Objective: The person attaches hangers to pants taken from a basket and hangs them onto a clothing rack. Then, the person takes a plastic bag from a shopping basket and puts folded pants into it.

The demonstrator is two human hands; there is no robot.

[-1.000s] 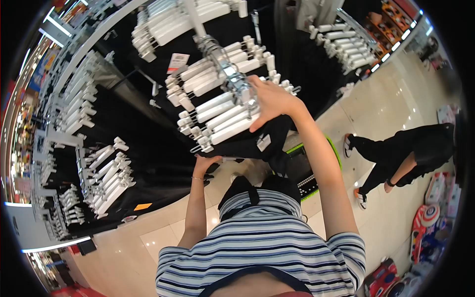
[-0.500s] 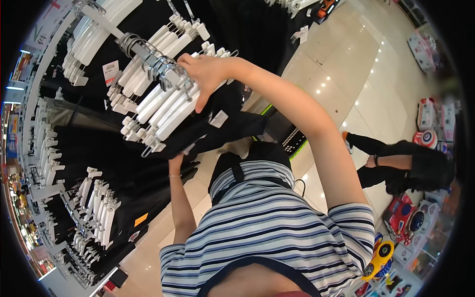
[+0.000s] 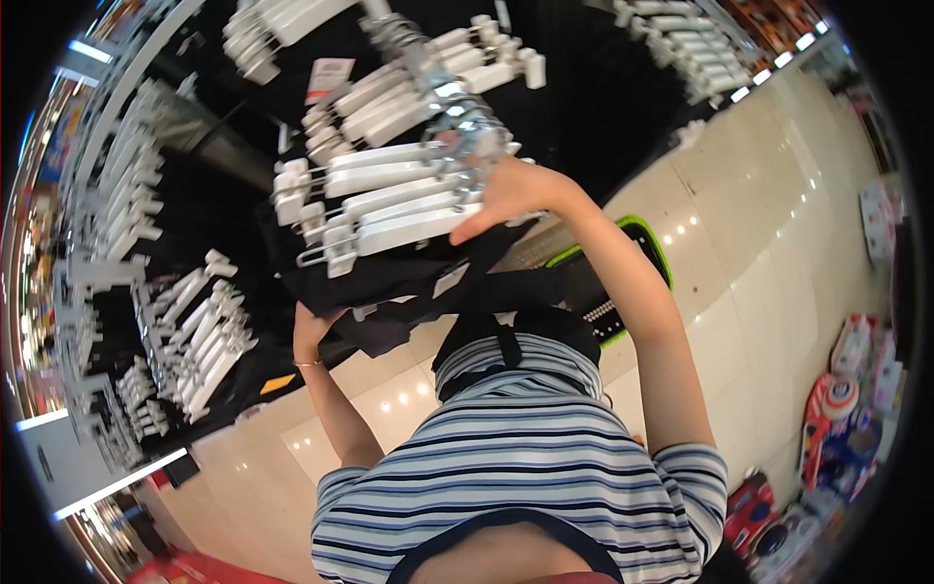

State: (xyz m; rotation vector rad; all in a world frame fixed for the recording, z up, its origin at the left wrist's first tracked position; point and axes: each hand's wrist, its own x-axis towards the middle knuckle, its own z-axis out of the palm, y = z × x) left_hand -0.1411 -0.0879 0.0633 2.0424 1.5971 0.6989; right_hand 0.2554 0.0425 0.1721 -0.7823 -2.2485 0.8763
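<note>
White clip hangers [image 3: 404, 229] hang close together from a metal rail arm [image 3: 413, 58], with black garments [image 3: 399, 287] below them. My right hand [image 3: 511, 190] is at the front end of the rail, against the metal hooks and the nearest hangers, its fingers curled around the hooks and partly hidden. Lower and to the left, my left hand [image 3: 313, 326] is at the edge of a black garment, its fingers closed on the cloth. A white tag [image 3: 450, 280] hangs on the front garment.
More racks of white hangers [image 3: 209, 341] with black garments stand to the left, and others [image 3: 686, 49] at the upper right. A black and green basket [image 3: 637, 253] is on the floor right of my waist. Boxed toys [image 3: 842, 419] line the far right.
The view has swung back left, after turning right. My left hand has moved left along with the black cloth, which is spread wider. The person in black at the right is out of view.
</note>
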